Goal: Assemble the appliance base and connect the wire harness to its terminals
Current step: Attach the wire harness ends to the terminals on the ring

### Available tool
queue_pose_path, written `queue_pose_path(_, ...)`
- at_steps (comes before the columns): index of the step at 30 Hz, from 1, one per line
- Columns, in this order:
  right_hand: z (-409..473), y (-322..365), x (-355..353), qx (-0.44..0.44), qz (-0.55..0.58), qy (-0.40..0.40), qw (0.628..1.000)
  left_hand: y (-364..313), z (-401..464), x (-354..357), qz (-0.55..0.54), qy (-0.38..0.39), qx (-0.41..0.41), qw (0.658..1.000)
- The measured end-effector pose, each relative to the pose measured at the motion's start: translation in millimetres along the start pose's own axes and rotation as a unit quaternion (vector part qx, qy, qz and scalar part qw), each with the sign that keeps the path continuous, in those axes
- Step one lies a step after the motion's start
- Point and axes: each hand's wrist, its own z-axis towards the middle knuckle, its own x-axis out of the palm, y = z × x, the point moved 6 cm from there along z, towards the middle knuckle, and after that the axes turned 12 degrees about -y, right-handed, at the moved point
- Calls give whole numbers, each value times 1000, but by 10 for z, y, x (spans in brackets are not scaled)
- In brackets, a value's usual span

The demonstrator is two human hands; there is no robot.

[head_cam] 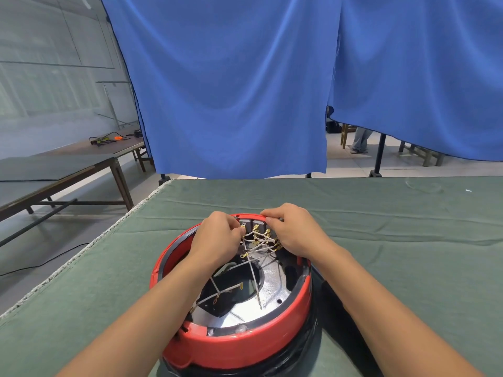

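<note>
A round red appliance base (pixel 245 346) lies open side up on the green-covered table (pixel 408 240). Inside it are a silver plate (pixel 272 284), a dark central opening and a white wire harness (pixel 258 251) with brass connectors. At the far rim, several brass terminals (pixel 255 228) stand in a dark block. My left hand (pixel 217 238) pinches a brass connector at the leftmost terminal. Fingers curled, my right hand (pixel 294 229) grips the far rim and terminal block. Loose wire ends lie across the plate.
A black part (pixel 334 308) lies on the table under and to the right of the base. A blue curtain (pixel 245 91) hangs behind the table. Dark tables (pixel 68 170) stand at left, one with cables. A person's legs (pixel 359 141) show beyond the curtain.
</note>
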Motion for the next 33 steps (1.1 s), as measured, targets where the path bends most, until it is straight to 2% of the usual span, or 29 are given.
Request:
queue_pose_path(12,102,109,44,4,-21,46,999,1,34,21,-10,9,-1,1000)
queue_pose_path(19,136,149,145,12,18,76,997,8,42,19,-24,25,-6,999)
queue_pose_path(21,137,138,132,9,20,72,997,21,55,26,-47,46,-33,997)
queue_pose_path(26,116,163,134,-5,1,75,997,79,96,44,-143,113,-168,969)
queue_pose_path(33,102,165,124,-16,-21,68,997,77,173,44,-136,159,-232,950)
